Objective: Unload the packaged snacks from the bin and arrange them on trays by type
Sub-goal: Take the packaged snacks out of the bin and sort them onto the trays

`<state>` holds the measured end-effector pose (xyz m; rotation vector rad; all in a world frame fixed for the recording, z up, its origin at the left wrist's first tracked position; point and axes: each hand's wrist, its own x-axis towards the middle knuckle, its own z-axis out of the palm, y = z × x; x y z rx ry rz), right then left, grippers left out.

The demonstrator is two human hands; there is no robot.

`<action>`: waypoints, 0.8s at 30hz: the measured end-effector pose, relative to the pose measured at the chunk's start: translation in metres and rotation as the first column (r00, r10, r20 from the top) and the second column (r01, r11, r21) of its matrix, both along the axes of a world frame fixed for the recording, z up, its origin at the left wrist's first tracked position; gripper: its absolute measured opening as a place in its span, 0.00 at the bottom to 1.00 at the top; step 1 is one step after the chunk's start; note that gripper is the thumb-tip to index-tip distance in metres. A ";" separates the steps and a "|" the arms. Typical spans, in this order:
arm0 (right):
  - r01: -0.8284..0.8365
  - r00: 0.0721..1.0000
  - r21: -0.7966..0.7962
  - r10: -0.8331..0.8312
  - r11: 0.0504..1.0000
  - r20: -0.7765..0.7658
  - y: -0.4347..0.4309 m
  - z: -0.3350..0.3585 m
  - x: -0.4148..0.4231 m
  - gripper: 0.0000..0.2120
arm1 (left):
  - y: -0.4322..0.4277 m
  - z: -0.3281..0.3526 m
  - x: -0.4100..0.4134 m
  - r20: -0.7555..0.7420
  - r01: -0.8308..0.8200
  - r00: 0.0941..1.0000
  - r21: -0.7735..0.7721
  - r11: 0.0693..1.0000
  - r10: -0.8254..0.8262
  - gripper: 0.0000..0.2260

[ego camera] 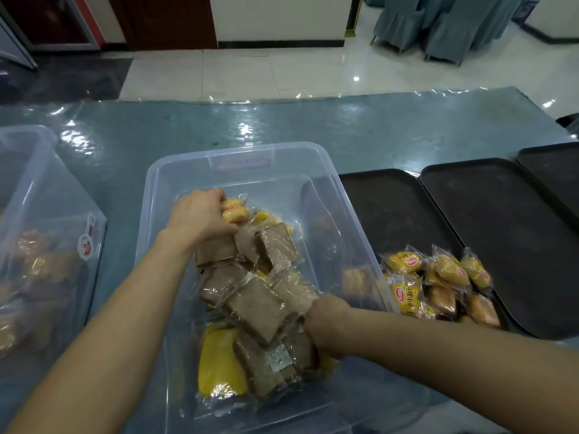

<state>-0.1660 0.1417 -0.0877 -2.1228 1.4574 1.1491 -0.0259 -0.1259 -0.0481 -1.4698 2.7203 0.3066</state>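
Snack packs [407,297] on tray [391,208]: red oval logo, "小面包".

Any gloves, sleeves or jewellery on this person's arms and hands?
No gloves on the left hand or right hand. The left forearm and right forearm are uncovered to the frame's edge, no sleeve in view. No watch or bracelet on either wrist.

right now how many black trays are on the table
3 trays: one beside the bin, holding snack packs; one to its right; one cut off at the right edge. More may lie out of frame.
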 end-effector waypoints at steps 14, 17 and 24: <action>0.937 -0.093 0.101 -0.040 0.336 0.995 0.009 0.130 -0.072 0.16 | 0.032 0.034 -0.013 -0.306 -0.060 0.950 0.006 0.998 0.059 0.27; 0.962 -0.273 0.269 0.118 0.044 0.955 0.036 0.125 -0.106 0.14 | 0.059 0.061 -0.028 -0.464 -0.066 0.884 -0.028 0.997 0.046 0.28; 0.789 -0.416 0.443 0.161 -0.425 0.895 0.132 0.049 -0.219 0.12 | 0.152 0.111 -0.134 -0.609 0.167 0.765 -0.122 0.978 -0.207 0.31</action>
